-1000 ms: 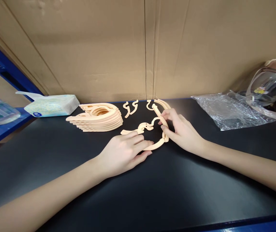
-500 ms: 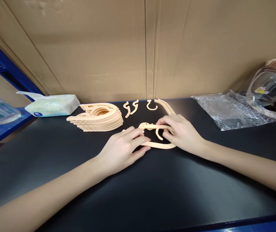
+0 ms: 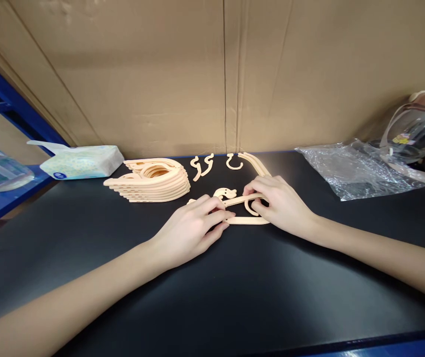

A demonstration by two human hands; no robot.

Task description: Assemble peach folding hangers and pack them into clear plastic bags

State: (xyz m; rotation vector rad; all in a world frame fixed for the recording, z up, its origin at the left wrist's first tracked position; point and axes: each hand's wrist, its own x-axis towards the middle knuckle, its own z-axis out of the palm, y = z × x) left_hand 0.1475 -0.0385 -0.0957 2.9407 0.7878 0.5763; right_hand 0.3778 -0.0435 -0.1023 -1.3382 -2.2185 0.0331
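Between my hands is a cream plastic folding hanger point(image 3: 247, 220), its two arms lying one nearer me than the other with a curved hook between them. My left hand point(image 3: 192, 223) closes on the arms' left ends; its fingertips partly cover the joint. My right hand point(image 3: 281, 201) pinches the far arm near its right bend, thumb beside the hook. Just beyond my left fingers lies a curved piece with small holes point(image 3: 225, 193). Farther back are loose hooks point(image 3: 208, 164) and slim curved hanger arms point(image 3: 253, 162), partly behind my right hand.
To the left stands a neat stack of folded hangers point(image 3: 156, 191), with a tissue pack point(image 3: 86, 162) behind it. A crumpled clear plastic bag point(image 3: 357, 171) and a transparent strapped container point(image 3: 407, 134) lie at right. Cardboard point(image 3: 141, 74) walls the back of the black table point(image 3: 212, 307).
The hanger's far arm has tilted and shifted slightly toward me, away from the holed piece, and the hook has turned. Both hands have barely moved.
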